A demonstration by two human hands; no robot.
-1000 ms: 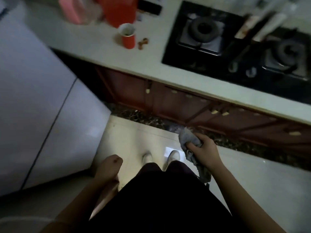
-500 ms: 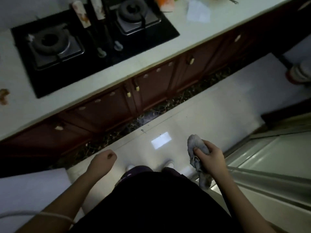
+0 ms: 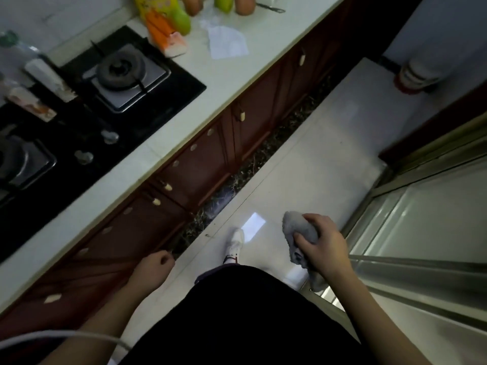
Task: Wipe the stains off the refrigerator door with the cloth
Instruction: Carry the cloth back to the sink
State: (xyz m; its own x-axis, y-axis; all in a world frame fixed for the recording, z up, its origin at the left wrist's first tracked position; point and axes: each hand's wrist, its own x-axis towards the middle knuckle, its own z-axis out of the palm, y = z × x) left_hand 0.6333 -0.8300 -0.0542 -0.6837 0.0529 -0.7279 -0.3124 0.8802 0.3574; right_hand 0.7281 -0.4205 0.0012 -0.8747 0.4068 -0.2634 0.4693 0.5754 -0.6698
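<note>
Head cam: right hand (image 3: 325,247) has its fingers (image 3: 303,239) clenched around the grey cloth (image 3: 297,230), left hand (image 3: 152,267) balled up empty beside the worktop (image 3: 237,83) cabinets.

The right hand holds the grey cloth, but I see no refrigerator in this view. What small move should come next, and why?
Probably turn the body until the refrigerator door comes into view. The right hand grips the cloth over the floor, the left hand is a loose, empty fist, and only the stove, counter and a glass sliding door show.
</note>
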